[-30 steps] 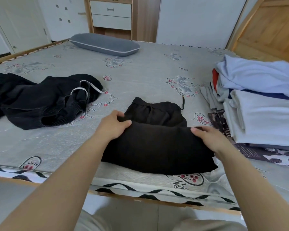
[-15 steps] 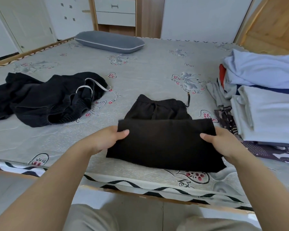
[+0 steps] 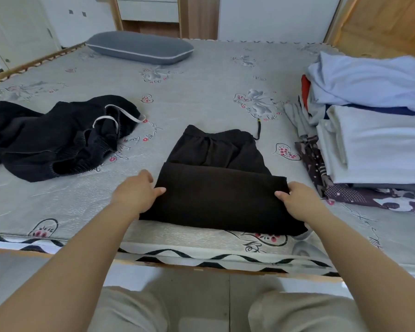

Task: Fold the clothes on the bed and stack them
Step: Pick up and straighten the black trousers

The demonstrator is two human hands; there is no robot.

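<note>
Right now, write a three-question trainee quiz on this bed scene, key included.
1. True or false: both hands grip the dark folded trousers.
2. Which lies unfolded on the left side of the bed? A) black garment B) white shirt C) red towel
3. Fill in: the stack of folded clothes sits to the ___ of the trousers.

Key: 1 true, left hand and right hand each pinch a side edge; 2 A, the black garment; 3 right.
</note>
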